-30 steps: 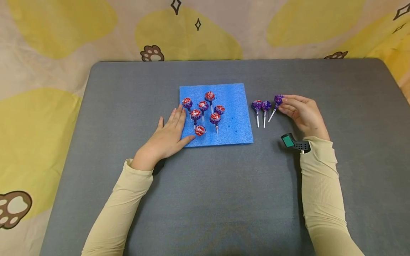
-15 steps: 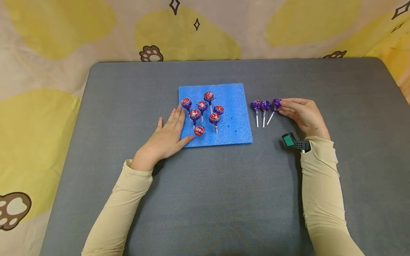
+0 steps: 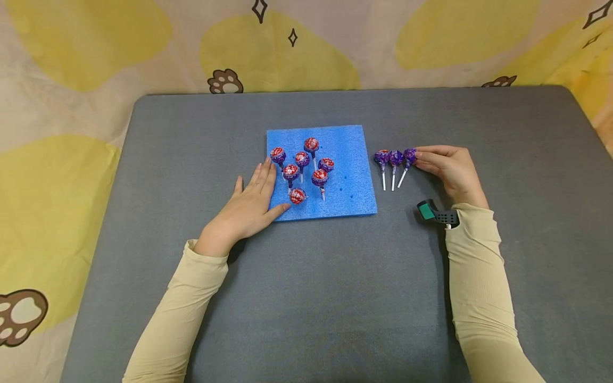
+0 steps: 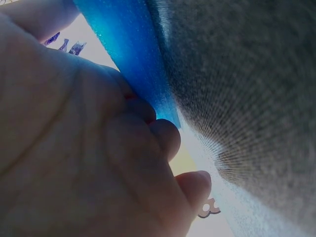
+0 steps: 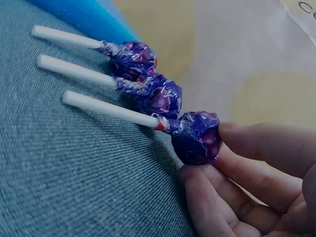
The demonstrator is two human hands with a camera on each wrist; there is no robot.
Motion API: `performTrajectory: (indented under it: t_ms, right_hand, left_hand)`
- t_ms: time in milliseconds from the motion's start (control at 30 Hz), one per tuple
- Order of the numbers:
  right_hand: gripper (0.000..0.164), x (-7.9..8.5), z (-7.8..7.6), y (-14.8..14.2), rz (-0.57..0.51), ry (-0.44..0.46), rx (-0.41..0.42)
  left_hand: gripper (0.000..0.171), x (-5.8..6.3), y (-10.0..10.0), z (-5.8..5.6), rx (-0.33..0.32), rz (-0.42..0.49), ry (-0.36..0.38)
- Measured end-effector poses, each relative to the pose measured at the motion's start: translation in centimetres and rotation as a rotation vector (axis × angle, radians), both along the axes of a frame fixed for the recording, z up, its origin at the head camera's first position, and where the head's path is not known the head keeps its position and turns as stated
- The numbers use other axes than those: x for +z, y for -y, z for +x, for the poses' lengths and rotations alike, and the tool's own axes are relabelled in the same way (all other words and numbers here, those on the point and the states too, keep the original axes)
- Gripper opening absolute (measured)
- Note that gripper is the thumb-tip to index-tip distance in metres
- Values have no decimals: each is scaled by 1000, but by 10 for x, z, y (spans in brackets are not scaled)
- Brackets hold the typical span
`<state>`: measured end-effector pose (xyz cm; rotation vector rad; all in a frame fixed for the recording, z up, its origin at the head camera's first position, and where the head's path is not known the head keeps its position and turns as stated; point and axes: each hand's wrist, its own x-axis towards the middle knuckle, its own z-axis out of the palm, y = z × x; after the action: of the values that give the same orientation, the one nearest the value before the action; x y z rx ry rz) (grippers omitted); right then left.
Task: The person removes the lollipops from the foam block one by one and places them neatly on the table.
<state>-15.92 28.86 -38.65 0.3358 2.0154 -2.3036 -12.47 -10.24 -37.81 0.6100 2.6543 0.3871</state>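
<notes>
A blue foam board [image 3: 351, 186] lies on the table, with several purple-and-red wrapped lollipops [image 3: 320, 177] standing on its left and middle parts. My left hand [image 3: 249, 205] rests along the board's left edge, its fingers straight; the left wrist view shows fingertips against the side of the blue foam [image 4: 131, 49]. To the right of the board, my right hand [image 3: 452, 170] pinches the wrapped head of a lollipop [image 5: 197, 138] between thumb and fingers. That lollipop lies beside two others [image 5: 158, 96], [image 3: 381, 157], all with white sticks toward the near side.
The grey table [image 3: 335, 298] extends on all sides of the board. A patterned yellow and cream cloth [image 3: 282, 58] hangs behind its far edge. A black device with a green patch [image 3: 427, 210] juts from the right wrist. Small dark holes dot the board's right part.
My right hand has lowered and slid left with the lollipop, bringing its head beside the other two. The left hand has stayed at the board's edge.
</notes>
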Motion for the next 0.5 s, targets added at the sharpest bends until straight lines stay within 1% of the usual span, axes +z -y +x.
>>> performTrajectory:
  t_ms: [200,367,500]
  right_hand:
    - [9,0,0,1,55,-17,-16]
    - [10,-1,-1,3,157,-36,-22]
    - [8,-1,-2,6,225,-52,-30]
  left_hand:
    - [83,-1,0,0,0,4,-8]
    - [83,-1,0,0,-1,5,-8]
    - [83,-1,0,0,0,2,-7]
